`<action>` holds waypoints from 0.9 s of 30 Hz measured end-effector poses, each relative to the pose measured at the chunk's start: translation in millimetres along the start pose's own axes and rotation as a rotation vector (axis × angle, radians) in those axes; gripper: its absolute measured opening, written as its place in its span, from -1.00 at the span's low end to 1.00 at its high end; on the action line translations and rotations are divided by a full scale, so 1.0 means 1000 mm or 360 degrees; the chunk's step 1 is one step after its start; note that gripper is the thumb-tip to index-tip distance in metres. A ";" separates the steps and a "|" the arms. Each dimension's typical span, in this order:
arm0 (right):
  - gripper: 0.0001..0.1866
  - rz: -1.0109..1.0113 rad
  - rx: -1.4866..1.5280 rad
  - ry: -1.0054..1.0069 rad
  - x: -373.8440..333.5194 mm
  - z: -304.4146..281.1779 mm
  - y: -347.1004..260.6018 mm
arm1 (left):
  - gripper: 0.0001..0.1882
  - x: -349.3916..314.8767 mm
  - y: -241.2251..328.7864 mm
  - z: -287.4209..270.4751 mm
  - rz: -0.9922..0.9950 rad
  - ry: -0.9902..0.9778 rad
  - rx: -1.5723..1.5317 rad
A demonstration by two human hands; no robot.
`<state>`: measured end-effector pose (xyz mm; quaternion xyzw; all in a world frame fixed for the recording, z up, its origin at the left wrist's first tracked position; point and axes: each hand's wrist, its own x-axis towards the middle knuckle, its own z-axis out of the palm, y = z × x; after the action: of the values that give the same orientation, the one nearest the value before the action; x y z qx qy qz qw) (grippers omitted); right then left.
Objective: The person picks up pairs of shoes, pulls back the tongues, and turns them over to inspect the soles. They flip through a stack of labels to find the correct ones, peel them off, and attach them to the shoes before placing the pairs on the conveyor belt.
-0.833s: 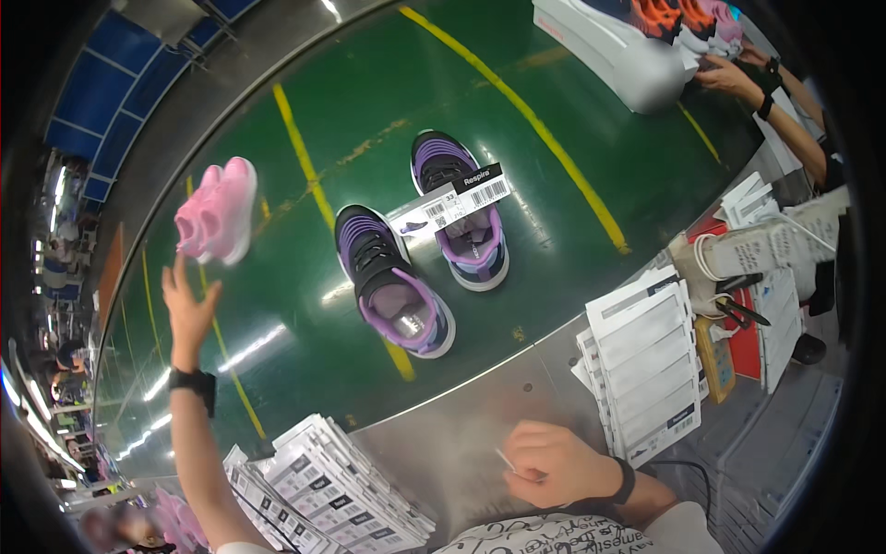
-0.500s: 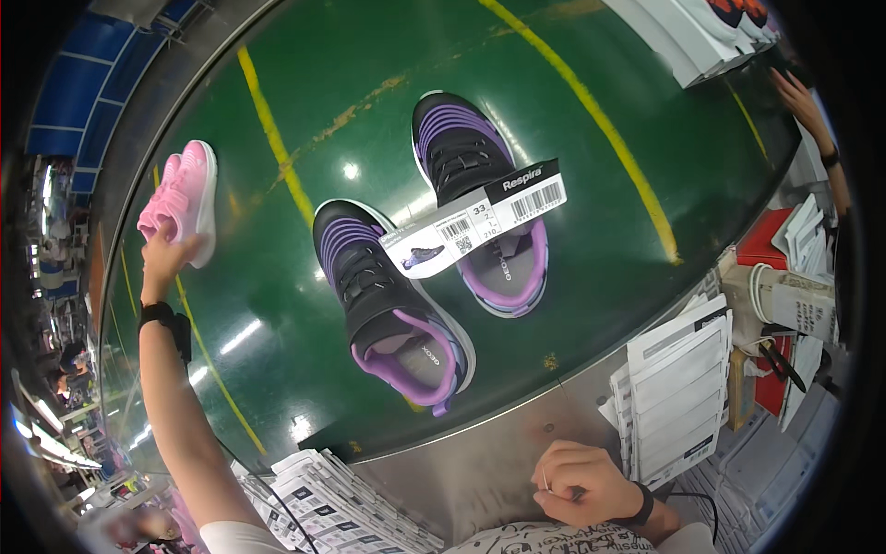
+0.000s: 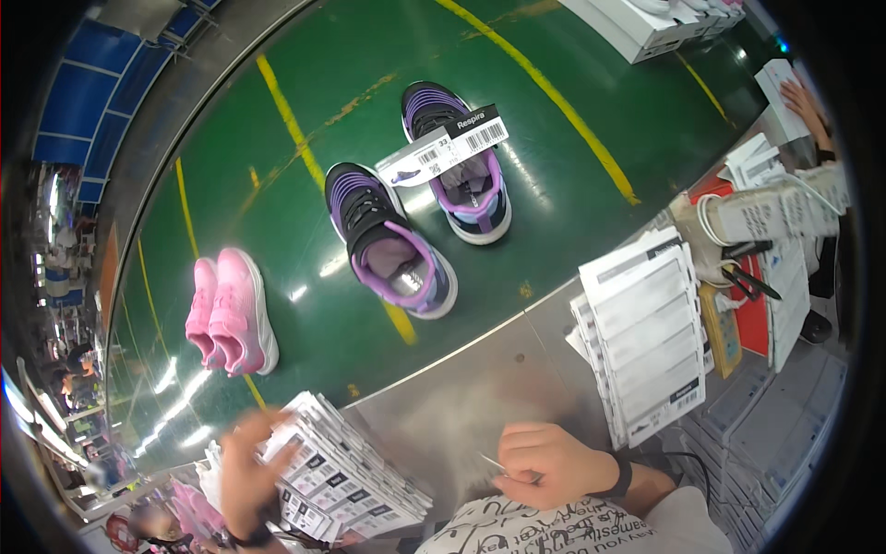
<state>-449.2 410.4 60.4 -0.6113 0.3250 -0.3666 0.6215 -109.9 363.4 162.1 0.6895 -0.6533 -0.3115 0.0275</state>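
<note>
My left hand (image 3: 254, 462), smeared by motion, is over the edge of a stack of folded printed labels (image 3: 346, 475). Its fingers look apart, with nothing seen in them. At the near edge, my right hand (image 3: 554, 466) is closed; a thin, light, pointed thing (image 3: 491, 461) sticks out from its fingers. A pair of pink shoes (image 3: 238, 309) stands side by side on the green surface (image 3: 305, 355). Farther right are a black-and-purple shoe (image 3: 383, 240) and its mate (image 3: 471, 189). A printed label (image 3: 443, 148) lies across both.
To the right, a stack of large white printed cards (image 3: 641, 342) sits on the metal ledge (image 3: 461, 397). Beyond it are a bundle with a white cord (image 3: 729, 222) and a yellow box (image 3: 720, 328). White boxes (image 3: 646, 32) stand at the far right, near another person's hand (image 3: 803, 102).
My left hand has let go of the pink shoes and come back to the labels. The pink shoes are now nearer. My right hand stays closed. The whole view has shifted.
</note>
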 end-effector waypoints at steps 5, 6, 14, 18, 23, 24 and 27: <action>-0.63 -0.0338 -0.0409 -0.0192 -0.003 0.027 -0.018 | -0.55 -0.071 0.040 0.090 0.0450 -0.0475 -0.0893; -0.63 -0.0351 -0.0428 -0.0219 -0.007 0.034 -0.019 | -0.55 -0.074 0.045 0.108 0.0439 -0.0461 -0.0989; -0.73 0.0043 -0.0918 -0.0158 -0.037 0.051 -0.036 | -0.80 -0.094 0.052 0.159 0.0398 -0.0405 -0.1294; -0.77 -0.0114 -0.0992 -0.0023 -0.037 0.058 -0.050 | -0.84 -0.099 0.047 0.150 0.0470 -0.0487 -0.1268; -0.83 -0.0571 -0.1309 0.0042 -0.038 0.065 -0.054 | -0.73 -0.103 0.046 0.151 0.0517 -0.0651 -0.1957; -0.82 -0.0731 -0.1485 0.0116 -0.038 0.066 -0.055 | -0.73 -0.102 0.047 0.152 0.0531 -0.0661 -0.1951; -0.78 -0.0845 -0.1587 0.0159 -0.043 0.068 -0.052 | -0.75 -0.102 0.049 0.155 0.0572 -0.0577 -0.1978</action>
<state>-417.1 483.2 113.6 -0.8736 0.3229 -0.3411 0.1278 -219.9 507.0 99.5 0.3628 -0.4514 -0.7312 0.3605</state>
